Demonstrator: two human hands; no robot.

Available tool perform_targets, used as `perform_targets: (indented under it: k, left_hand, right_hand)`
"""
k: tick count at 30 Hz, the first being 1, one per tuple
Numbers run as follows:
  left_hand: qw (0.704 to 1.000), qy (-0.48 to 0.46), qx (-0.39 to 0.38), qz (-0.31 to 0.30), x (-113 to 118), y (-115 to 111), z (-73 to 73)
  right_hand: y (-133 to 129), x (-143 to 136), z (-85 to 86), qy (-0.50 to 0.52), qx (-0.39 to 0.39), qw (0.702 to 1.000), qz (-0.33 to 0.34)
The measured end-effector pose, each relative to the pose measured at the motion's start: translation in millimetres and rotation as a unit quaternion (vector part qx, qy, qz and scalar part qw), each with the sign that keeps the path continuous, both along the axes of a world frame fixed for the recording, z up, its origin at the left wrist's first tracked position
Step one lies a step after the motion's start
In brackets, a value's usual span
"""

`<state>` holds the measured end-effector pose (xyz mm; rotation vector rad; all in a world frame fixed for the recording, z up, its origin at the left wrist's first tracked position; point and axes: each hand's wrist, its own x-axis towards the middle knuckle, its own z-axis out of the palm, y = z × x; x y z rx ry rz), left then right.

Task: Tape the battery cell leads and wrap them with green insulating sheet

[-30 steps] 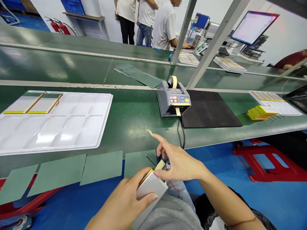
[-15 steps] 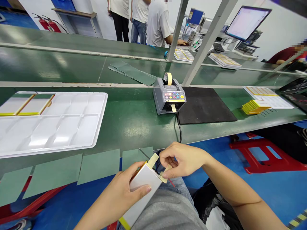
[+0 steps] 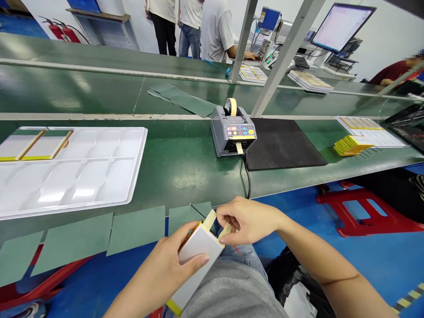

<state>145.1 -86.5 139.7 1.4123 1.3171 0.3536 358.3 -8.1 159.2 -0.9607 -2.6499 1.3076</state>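
Note:
My left hand point(image 3: 177, 260) is wrapped round a flat silver-white battery cell point(image 3: 202, 260) with yellow tape along its edges, the thumb across its face. The cell tilts above my lap. From its upper end sticks a strip of cream masking tape point(image 3: 209, 219). Thin dark and red wires come out near that end. My right hand point(image 3: 247, 219) pinches a second piece of masking tape point(image 3: 225, 232) at the cell's right corner. Its fingertips partly hide this tape and the end of the cell.
A tape dispenser point(image 3: 233, 131) stands on the green bench beside a black mat point(image 3: 285, 145). To the left lies a white compartment tray point(image 3: 99, 176) with cells. Green sheets point(image 3: 137, 229) hang over the front edge. Stacked cells point(image 3: 351, 145) and a red stool point(image 3: 367, 212) are on the right.
My right hand has shifted slightly left, and the tape piece it pinches now stands up from the cell's corner. My left hand keeps its grip on the cell.

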Motion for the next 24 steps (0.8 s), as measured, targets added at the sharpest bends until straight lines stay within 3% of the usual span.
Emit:
perform_targets:
  k: [7,10,14,18,24]
  left_hand:
    - [0.995,0.047,0.018,0.082,-2.2,-2.0,-1.1]
    - [0.988,0.082,0.054,0.118,-0.6,-5.3,-4.0]
    - [0.981,0.113,0.11,0.116,5.8,-10.0,-7.2]
    - [0.979,0.129,0.151,0.05,6.8,-12.7,-14.7]
    - [0.973,0.15,0.176,-0.019,3.2,-14.9,-21.5]
  right_hand:
    - [-11.7,1.1,-7.2,-0.016,0.087,0.988,-0.126]
    - [-20.8,-1.2,-10.2,0.097,0.194,0.954,-0.206]
    - [-33.4,-14.3,-9.9,0.223,0.302,0.901,-0.218]
    - [-38.2,-24.0,-10.2,0.216,0.262,0.906,-0.251]
    - [-31.5,-21.0,-11.2,0.208,0.049,0.943,-0.254]
